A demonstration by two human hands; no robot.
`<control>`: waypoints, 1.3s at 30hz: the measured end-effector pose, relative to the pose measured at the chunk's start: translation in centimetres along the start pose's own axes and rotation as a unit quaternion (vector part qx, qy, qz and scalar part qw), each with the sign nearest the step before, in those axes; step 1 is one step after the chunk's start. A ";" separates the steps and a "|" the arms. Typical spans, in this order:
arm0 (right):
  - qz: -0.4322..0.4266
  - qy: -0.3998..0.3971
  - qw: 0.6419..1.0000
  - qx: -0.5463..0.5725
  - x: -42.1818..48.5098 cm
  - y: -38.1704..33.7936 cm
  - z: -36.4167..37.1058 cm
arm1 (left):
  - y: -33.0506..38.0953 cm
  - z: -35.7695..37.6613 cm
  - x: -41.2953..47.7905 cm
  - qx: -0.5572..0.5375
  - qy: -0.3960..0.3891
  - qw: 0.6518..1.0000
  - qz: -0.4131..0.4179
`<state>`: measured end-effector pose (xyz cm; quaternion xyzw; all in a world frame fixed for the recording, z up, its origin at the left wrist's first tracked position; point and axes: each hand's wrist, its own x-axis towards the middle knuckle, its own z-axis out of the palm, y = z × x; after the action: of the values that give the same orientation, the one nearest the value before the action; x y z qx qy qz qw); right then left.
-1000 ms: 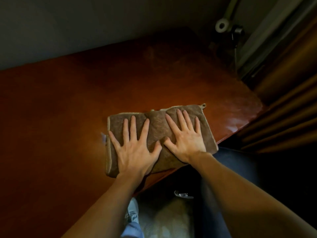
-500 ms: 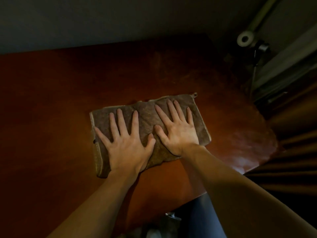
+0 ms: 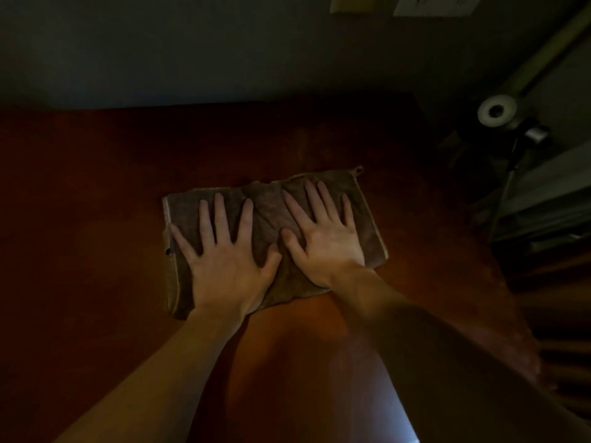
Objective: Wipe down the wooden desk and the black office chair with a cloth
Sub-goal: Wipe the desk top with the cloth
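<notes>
Brown cloth (image 3: 271, 215) lies flat on the reddish wood worktop (image 3: 96, 193), approx. in the middle of the view, well away from the back wall (image 3: 192, 52). It is folded to a rectangle, its long side running left to right, w/ a pale hem on the left edge and a small loop at the far right corner.

Both hands press on the cloth, palms down, fingers straight and spread; they grip nothing. Left hand (image 3: 224, 254) covers the left half, its little finger reaching near the left hem. Right hand (image 3: 326, 238) covers the right half, fingers pointing to the far edge. The 2 thumbs are very close at the centre of the cloth; if they touch, I cannot tell. The fabric between them is a bit wrinkled. Both forearms come in from the bottom of the view, bare.

Near side of the worktop shows a bright reflection between the arms. At the right, past the worktop corner, stands a dark lamp (image 3: 497, 111) w/ a round white part; details there are too dim. Chair is not in view.
</notes>
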<state>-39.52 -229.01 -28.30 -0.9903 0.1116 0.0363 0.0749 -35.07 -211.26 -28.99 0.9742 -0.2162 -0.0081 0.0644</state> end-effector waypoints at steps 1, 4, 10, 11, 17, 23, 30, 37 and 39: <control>-0.003 0.003 1.000 -0.002 0.9 0.3 0.0 | 0.2 0.2 0.8 0.001 0.004 1.000 -0.003; -0.006 -0.001 1.000 -0.010 2.9 1.0 -0.2 | 0.5 0.4 2.7 0.001 0.010 1.000 -0.005; -0.016 -0.008 1.000 -0.022 5.9 2.0 -0.8 | 1.0 0.4 5.2 -0.006 0.015 1.000 -0.016; -0.018 -0.006 1.000 -0.021 6.4 2.1 -0.9 | 1.1 0.4 5.6 -0.008 0.016 1.000 -0.018; -0.028 -0.002 0.999 -0.029 9.4 2.7 -1.4 | 1.5 0.3 8.1 -0.022 0.015 0.999 -0.033; -0.035 0.015 0.999 -0.024 12.5 3.4 -1.7 | 1.9 0.6 10.7 -0.023 0.028 0.998 -0.046; -0.039 0.017 0.999 -0.023 16.1 4.0 -2.0 | 2.4 0.9 14.3 -0.026 0.033 0.997 -0.057; -0.053 0.010 0.998 -0.032 19.4 4.8 -2.8 | 3.1 0.9 17.5 -0.029 0.027 0.997 -0.065; -0.056 0.010 0.998 -0.033 20.1 5.0 -3.0 | 3.2 1.0 18.2 -0.030 0.031 0.997 -0.066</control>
<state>-20.91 -238.62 -27.84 -0.9972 0.0554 0.0263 0.0429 -19.97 -221.93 -29.31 0.9838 -0.1491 0.0118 0.0993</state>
